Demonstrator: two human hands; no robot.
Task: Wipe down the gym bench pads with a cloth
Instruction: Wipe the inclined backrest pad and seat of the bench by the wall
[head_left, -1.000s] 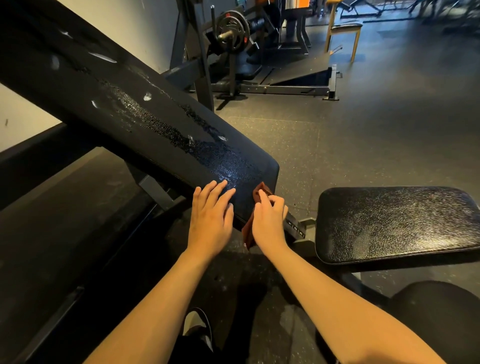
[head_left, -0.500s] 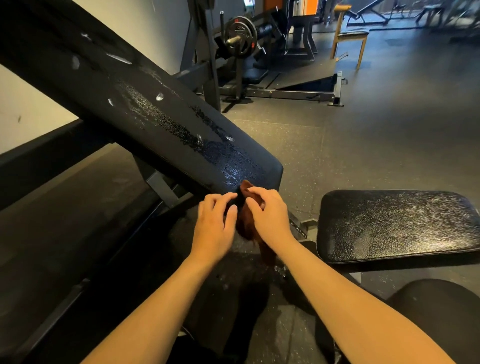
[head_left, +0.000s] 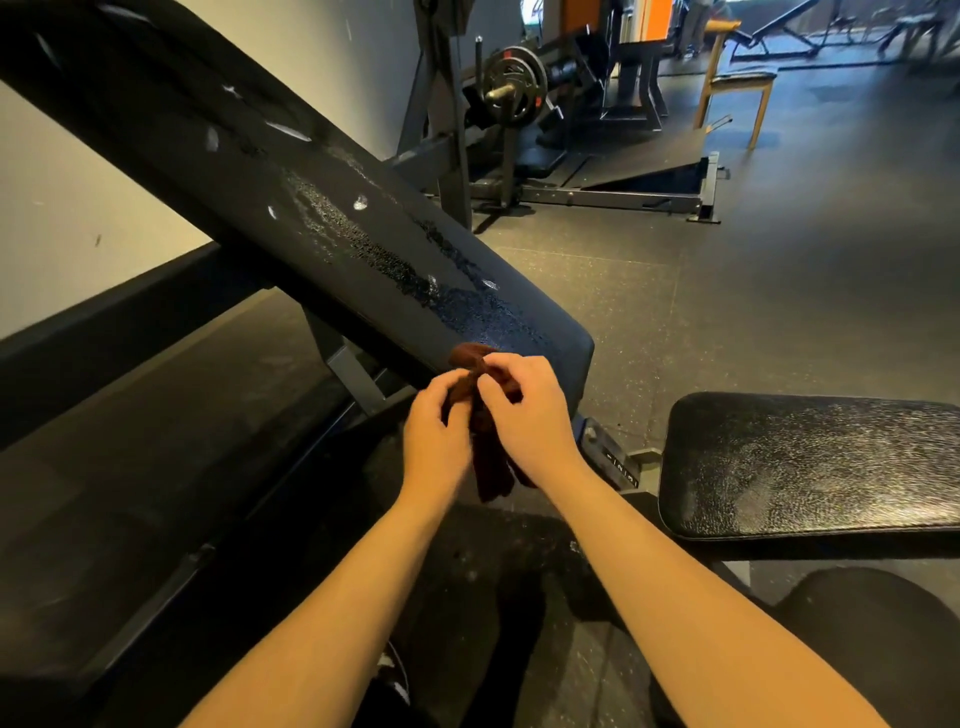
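Note:
The inclined black back pad (head_left: 322, 228) of the gym bench slants from upper left down to the middle, worn and wet-looking near its lower end. The flat seat pad (head_left: 810, 462) lies at the right. A dark brown cloth (head_left: 488, 467) hangs bunched between my two hands just below the back pad's lower end. My left hand (head_left: 434, 441) grips the cloth from the left with curled fingers. My right hand (head_left: 524, 410) pinches its top from the right.
A grey steel frame post (head_left: 343, 364) supports the back pad from below. A weight machine with a plate (head_left: 511, 91) stands behind, and a wooden stool (head_left: 737, 88) stands far right. Dark rubber floor (head_left: 727, 270) spreads around. A black ledge (head_left: 130, 322) runs along the wall at left.
My left hand left the back pad's edge and took hold of the cloth. My right hand pulled the cloth off the pad's end; both hands now hold it bunched together.

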